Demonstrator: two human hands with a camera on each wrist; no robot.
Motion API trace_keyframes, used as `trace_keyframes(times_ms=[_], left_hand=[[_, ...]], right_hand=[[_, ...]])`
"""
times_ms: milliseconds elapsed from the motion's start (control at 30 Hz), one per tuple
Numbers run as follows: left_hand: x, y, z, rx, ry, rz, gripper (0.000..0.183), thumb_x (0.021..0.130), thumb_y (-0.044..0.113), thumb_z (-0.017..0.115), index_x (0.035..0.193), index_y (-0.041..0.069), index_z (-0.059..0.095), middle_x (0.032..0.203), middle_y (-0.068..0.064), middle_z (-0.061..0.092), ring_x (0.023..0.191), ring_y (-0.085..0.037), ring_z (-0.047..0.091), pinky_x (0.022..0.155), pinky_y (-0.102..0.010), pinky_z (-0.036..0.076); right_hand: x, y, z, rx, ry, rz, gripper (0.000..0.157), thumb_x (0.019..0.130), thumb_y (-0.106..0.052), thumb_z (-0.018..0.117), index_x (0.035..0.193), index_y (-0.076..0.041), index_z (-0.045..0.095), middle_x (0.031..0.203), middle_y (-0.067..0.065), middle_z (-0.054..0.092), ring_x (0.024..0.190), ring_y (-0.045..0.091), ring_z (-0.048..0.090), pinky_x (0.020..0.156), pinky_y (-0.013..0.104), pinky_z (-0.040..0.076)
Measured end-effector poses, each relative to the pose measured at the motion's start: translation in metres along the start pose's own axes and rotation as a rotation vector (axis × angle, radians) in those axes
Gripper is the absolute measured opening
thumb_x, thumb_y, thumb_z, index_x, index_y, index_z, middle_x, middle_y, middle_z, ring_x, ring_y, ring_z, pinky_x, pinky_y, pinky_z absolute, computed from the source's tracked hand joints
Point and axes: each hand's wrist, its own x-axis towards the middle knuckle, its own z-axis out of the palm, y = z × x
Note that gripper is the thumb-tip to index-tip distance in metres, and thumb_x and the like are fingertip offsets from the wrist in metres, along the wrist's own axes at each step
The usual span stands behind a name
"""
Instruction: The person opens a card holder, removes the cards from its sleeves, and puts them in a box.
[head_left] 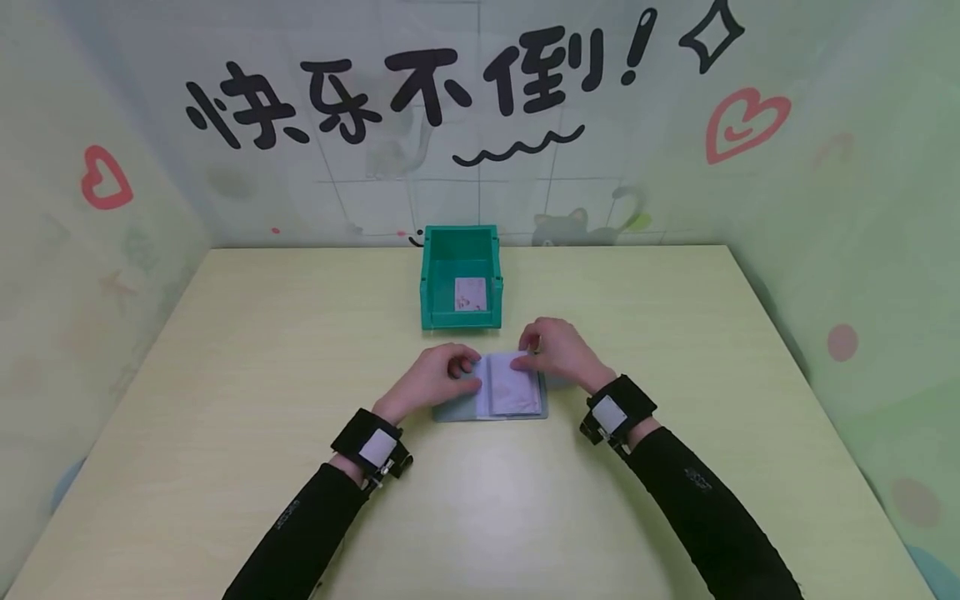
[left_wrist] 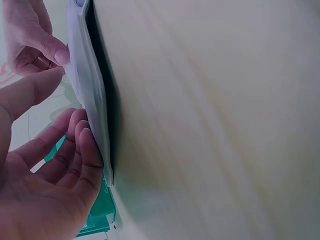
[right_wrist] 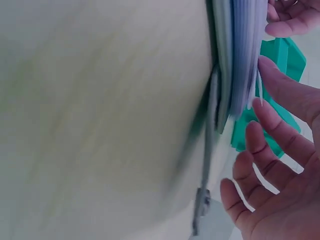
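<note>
A small card album (head_left: 514,392) lies spread on the table, with a grey-blue cover and a thick stack of pale lilac sleeve pages (right_wrist: 245,55). My right hand (head_left: 561,354) is at the stack's upper right, thumb on top and index finger beneath, pinching the edge of a page. Its other fingers fan out loosely. My left hand (head_left: 435,379) rests at the album's left side, fingers loosely bent and fingertips right at the cover's edge (left_wrist: 102,115). A strap with a snap (right_wrist: 204,200) sticks out past the cover on the right.
Behind the album stands a green bin (head_left: 461,320) with a pinkish card (head_left: 470,294) inside. The light wooden table (head_left: 262,350) meets printed walls at the back and both sides.
</note>
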Motion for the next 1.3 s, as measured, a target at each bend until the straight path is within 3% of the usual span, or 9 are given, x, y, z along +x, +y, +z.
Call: trace_keyframes(times_ms=[300, 433, 633, 833, 1067, 1300], left_hand=[[0.001, -0.006, 0.0, -0.001, 0.017, 0.017, 0.032, 0.092, 0.015, 0.072, 0.119, 0.0, 0.067, 0.095, -0.009, 0.064, 0.083, -0.017, 0.055, 0.074, -0.025, 0.045], [0.001, -0.006, 0.0, -0.005, 0.021, 0.021, 0.031, 0.093, 0.017, 0.071, 0.119, 0.001, 0.068, 0.096, -0.009, 0.065, 0.085, -0.018, 0.055, 0.076, -0.025, 0.046], [0.001, -0.009, 0.0, -0.035, 0.021, 0.002, 0.027, 0.097, 0.025, 0.066, 0.115, 0.005, 0.071, 0.095, -0.008, 0.067, 0.087, -0.019, 0.056, 0.077, -0.027, 0.046], [0.002, -0.017, -0.004, -0.138, -0.021, -0.029, 0.032, 0.1, 0.035, 0.062, 0.117, 0.01, 0.073, 0.108, -0.007, 0.071, 0.098, -0.019, 0.058, 0.088, -0.031, 0.05], [-0.001, -0.016, -0.01, -0.244, -0.068, -0.065, 0.04, 0.098, 0.046, 0.061, 0.117, 0.013, 0.075, 0.113, -0.006, 0.072, 0.102, -0.021, 0.058, 0.093, -0.035, 0.048], [-0.003, -0.014, -0.009, -0.257, -0.043, -0.067, 0.043, 0.095, 0.049, 0.065, 0.118, 0.014, 0.074, 0.116, -0.005, 0.073, 0.105, -0.02, 0.062, 0.094, -0.035, 0.05]], right_hand=[[-0.002, 0.002, 0.008, 0.09, 0.092, -0.044, 0.017, 0.09, -0.025, 0.076, 0.086, -0.008, 0.074, 0.08, 0.004, 0.064, 0.077, 0.018, 0.054, 0.068, 0.027, 0.04], [-0.005, 0.002, 0.009, 0.214, 0.048, -0.033, 0.024, 0.096, -0.026, 0.067, 0.08, -0.008, 0.072, 0.071, 0.001, 0.059, 0.07, 0.016, 0.052, 0.063, 0.026, 0.04], [-0.006, 0.0, 0.008, 0.354, -0.034, -0.024, 0.025, 0.097, -0.022, 0.062, 0.084, -0.006, 0.076, 0.075, 0.002, 0.064, 0.072, 0.015, 0.054, 0.065, 0.026, 0.043], [-0.003, -0.011, 0.01, 0.469, 0.002, 0.041, 0.027, 0.098, -0.024, 0.059, 0.088, -0.004, 0.075, 0.08, 0.004, 0.066, 0.079, 0.017, 0.056, 0.072, 0.027, 0.043], [0.001, -0.027, 0.018, 0.614, 0.001, 0.057, 0.028, 0.101, -0.022, 0.059, 0.104, 0.001, 0.075, 0.09, 0.015, 0.078, 0.082, 0.024, 0.074, 0.072, 0.026, 0.05], [0.002, -0.032, 0.026, 0.57, 0.025, 0.037, 0.027, 0.1, -0.024, 0.061, 0.103, -0.002, 0.077, 0.084, 0.008, 0.071, 0.074, 0.016, 0.057, 0.063, 0.022, 0.044]])
